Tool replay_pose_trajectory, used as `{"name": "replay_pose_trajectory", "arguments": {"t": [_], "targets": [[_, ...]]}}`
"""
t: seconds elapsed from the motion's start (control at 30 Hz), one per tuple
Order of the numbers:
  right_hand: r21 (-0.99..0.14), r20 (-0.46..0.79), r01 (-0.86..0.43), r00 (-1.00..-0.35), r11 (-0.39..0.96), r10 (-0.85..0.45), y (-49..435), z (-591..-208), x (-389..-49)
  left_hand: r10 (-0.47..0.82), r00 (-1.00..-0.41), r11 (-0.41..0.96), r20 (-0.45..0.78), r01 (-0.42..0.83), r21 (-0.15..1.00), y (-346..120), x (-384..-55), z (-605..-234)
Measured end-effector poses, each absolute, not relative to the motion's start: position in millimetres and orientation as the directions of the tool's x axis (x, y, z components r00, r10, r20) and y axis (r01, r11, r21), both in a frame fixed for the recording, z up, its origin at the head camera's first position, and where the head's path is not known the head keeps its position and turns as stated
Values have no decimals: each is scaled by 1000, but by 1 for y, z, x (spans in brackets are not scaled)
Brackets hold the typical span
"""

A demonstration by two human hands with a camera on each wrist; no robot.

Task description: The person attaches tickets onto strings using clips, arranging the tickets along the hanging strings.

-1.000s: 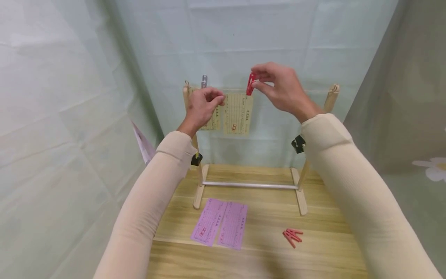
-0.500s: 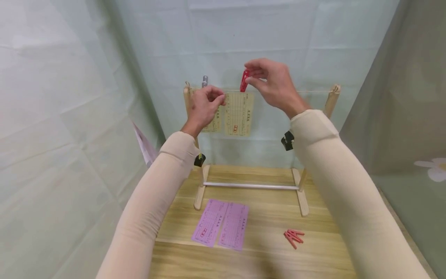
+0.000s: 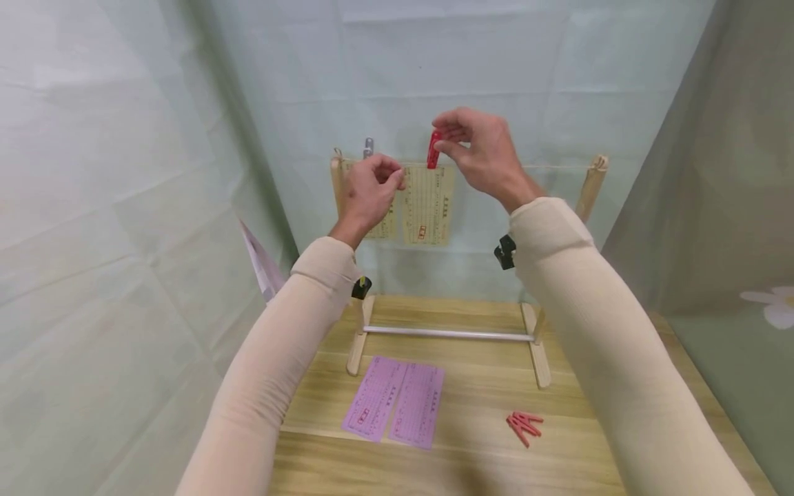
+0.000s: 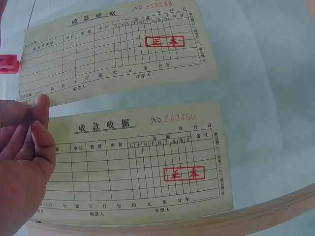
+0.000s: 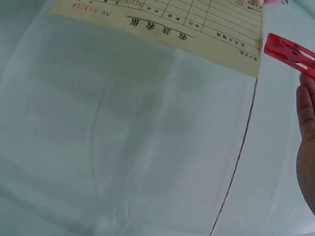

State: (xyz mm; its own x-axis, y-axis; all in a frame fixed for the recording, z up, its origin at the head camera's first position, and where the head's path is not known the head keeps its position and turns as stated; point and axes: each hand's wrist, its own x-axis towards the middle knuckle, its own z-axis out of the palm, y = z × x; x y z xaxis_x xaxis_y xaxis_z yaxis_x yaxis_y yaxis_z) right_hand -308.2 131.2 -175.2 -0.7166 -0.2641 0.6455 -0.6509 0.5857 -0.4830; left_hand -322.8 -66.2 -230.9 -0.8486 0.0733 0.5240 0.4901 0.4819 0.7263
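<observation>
In the head view my left hand (image 3: 370, 194) pinches the upper left corner of a yellow receipt slip (image 3: 429, 207) at a thin string (image 3: 552, 166). My right hand (image 3: 486, 151) holds a red clothespin (image 3: 433, 150) nearly upright between thumb and fingers, its lower end right at the slip's top edge. In the right wrist view this red clothespin (image 5: 290, 51) points at the slip's edge (image 5: 216, 54) along the string. Beside it hangs a second yellow receipt slip (image 4: 138, 157), partly behind my left hand; a grey clothespin (image 3: 369, 147) stands on the string above it.
The string runs between two wooden posts (image 3: 592, 187) of a stand with a metal crossbar (image 3: 446, 333). Two purple slips (image 3: 417, 406) lie on the wooden table (image 3: 471, 386). Some red clothespins (image 3: 524, 427) lie to their right. Cloth walls (image 3: 484, 55) surround the table.
My right hand has moved left with the red clothespin, rising over the slip's top edge and then lowering slightly onto it. My left hand has stayed at the slip's corner.
</observation>
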Motion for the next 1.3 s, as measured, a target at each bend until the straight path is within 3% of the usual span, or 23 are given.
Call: {"name": "replay_pose_trajectory", "arguments": {"t": [0.7,0.93,1.3], "targets": [[-510,615,-638,-740,577,-274,125,-190,-315,57,-860,469,507,471,747,-63,-325,-232],[-540,552,-597,-783,593,-287,124,-192,-317,62,-869,460,492,462,758,-61,-326,-231],[-559,524,-578,-802,594,-287,127,-193,-316,39,-846,499,532,478,723,-62,-323,-232]]}}
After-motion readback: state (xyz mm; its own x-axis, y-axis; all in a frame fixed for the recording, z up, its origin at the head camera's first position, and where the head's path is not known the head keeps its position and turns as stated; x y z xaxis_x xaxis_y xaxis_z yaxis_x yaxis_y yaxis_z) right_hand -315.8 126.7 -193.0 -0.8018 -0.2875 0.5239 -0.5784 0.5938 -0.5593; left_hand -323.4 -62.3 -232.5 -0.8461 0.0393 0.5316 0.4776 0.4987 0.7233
